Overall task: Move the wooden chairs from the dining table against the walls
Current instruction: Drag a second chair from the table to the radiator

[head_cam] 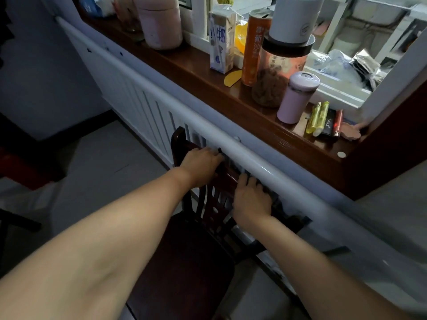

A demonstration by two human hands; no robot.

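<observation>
A dark wooden chair (184, 262) stands below me with its slatted backrest up against the white radiator (147, 107) under the window sill. My left hand (201, 163) grips the top rail of the backrest near its left end. My right hand (251, 202) grips the same rail further right. The chair's seat shows between my forearms; its legs are hidden.
The brown window sill (201, 72) above the radiator carries a milk carton (220, 42), an orange can (254, 47), a jar (275, 72), a pink cup (297, 98) and small items. Grey floor (99, 162) lies to the left, with dark furniture at the left edge.
</observation>
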